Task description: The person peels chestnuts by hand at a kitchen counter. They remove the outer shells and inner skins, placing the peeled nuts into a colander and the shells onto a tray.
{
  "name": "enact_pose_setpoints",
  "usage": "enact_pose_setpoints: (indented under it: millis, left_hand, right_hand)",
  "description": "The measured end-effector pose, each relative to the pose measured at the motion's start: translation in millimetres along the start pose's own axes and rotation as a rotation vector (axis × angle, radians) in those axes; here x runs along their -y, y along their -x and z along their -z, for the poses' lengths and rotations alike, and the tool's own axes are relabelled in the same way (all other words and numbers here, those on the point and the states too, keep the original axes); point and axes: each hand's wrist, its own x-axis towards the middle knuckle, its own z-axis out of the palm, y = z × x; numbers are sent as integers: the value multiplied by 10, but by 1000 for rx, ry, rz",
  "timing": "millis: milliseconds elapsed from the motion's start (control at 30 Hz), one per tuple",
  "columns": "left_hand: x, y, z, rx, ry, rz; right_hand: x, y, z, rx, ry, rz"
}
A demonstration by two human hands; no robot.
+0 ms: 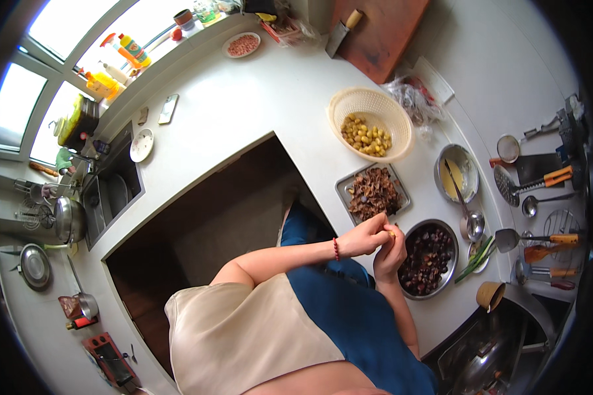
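Note:
My left hand (pixel 366 236), with a red bead bracelet (pixel 336 248) at the wrist, meets my right hand (pixel 390 256) at the fingertips. Between them they pinch a small yellowish piece (pixel 391 233), seemingly a chestnut, mostly hidden by the fingers. Beside my right hand stands a steel bowl (pixel 453 264) of dark brown chestnuts (pixel 427 259). Just beyond my left hand, a metal tray (pixel 343 187) carries a heap of brown shells (pixel 375 192). Farther off, a cream plastic colander (pixel 400 123) contains peeled yellow chestnuts (pixel 365 136).
At the right are a steel bowl of yellow liquid (pixel 452 175), a ladle (pixel 472 224), green onions (pixel 477 259) and hanging utensils (pixel 533 185). A cleaver (pixel 341 37) lies on a cutting board (pixel 375 44). The sink (pixel 111 192), phone (pixel 168 108) and small plate (pixel 142 145) are left.

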Motion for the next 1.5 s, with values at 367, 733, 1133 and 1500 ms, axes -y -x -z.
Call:
enact_pose_setpoints:
  millis: [367,733,1133,1500]
  left_hand:
    - [-130,10,398,-103,186,-238]
    - [-283,66,809,-400,-430,-365]
    - [-187,235,873,23,595,-200]
    - [-168,50,607,-179,352,-38]
  right_hand:
    - [84,-300,-530,-8,-189,-27]
    - [232,-548,-659,345,-539,-225]
    - [472,-575,-727,264,-384,-120]
    - [167,-474,-568,83,-417,-185]
